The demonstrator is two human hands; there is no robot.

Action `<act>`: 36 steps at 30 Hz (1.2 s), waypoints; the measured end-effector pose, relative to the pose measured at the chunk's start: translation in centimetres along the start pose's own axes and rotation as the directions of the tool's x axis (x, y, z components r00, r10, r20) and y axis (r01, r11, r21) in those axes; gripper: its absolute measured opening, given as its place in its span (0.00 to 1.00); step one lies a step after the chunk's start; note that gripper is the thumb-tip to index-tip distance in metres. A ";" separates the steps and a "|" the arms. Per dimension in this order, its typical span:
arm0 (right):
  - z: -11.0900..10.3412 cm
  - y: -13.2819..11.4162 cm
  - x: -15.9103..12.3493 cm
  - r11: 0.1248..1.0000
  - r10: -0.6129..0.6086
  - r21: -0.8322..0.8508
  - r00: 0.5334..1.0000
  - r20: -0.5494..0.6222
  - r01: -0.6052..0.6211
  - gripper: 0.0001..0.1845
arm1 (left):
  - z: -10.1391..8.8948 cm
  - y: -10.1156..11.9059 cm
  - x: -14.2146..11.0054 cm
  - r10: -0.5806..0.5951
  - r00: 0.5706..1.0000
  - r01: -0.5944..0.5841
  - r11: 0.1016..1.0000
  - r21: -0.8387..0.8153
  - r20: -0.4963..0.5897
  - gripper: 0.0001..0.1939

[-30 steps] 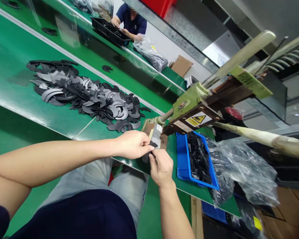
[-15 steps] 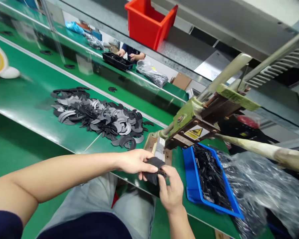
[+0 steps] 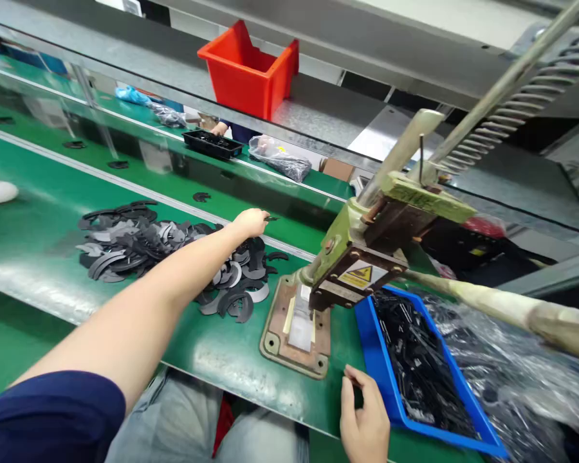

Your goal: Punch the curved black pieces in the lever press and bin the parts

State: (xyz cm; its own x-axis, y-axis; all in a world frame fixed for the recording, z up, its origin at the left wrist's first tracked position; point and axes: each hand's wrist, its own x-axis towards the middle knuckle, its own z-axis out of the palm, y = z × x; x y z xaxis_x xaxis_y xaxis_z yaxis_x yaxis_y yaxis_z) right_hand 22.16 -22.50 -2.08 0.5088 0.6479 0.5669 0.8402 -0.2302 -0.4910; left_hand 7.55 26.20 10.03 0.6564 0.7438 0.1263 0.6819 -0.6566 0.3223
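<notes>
My left hand (image 3: 251,222) reaches out over the heap of curved grey and black pieces (image 3: 125,247), near the far white rail. Its fingers are closed on a thin dark piece (image 3: 271,218), of which only an end sticks out. My right hand (image 3: 365,415) is low at the bench's front edge, left of the blue tray (image 3: 482,418). Its thumb and forefinger are curled together in a pinch; whatever they hold is hidden. Between the hands stands a green hand press (image 3: 338,244) with a pale block (image 3: 300,331) on its base plate (image 3: 289,360).
Slim black parts fill the blue tray, with clear plastic bags (image 3: 521,373) beside it. The press's long lever (image 3: 511,299) juts right. Beyond the rail, a few dark pieces lie on the green belt (image 3: 164,193). A red bin (image 3: 246,83) sits on the shelf; a co-worker's hand (image 3: 219,128) shows behind.
My hands have parted from the dark curved piece they held together before the press. The left has gone forward over the heap toward the belt; the right has drawn back toward the front edge.
</notes>
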 end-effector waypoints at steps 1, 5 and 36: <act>0.0 -0.1 0.0 1.000 -0.013 -0.005 1.000 -0.004 0.013 0.15 | 0.3 0.0 0.8 -0.001 1.000 0.001 1.000 0.019 0.003 0.23; -0.2 -0.3 0.0 0.999 -0.048 -0.006 0.999 -0.023 0.048 0.11 | 2.0 -0.1 0.3 0.042 0.999 -0.042 0.997 0.066 0.001 0.22; -7.9 6.5 12.4 0.896 0.259 -0.410 0.949 0.178 -0.168 0.16 | 9.9 5.7 -28.0 0.429 0.888 -0.450 0.741 -0.499 -0.165 0.10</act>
State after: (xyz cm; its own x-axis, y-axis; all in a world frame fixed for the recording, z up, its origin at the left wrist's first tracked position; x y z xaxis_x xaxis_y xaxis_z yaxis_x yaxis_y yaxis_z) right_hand 35.37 -21.70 6.99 0.6675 0.6844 0.2934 0.7446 -0.6131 -0.2640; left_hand -3.73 0.37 -0.97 0.8223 0.4000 0.4047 0.0490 -0.7584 0.6499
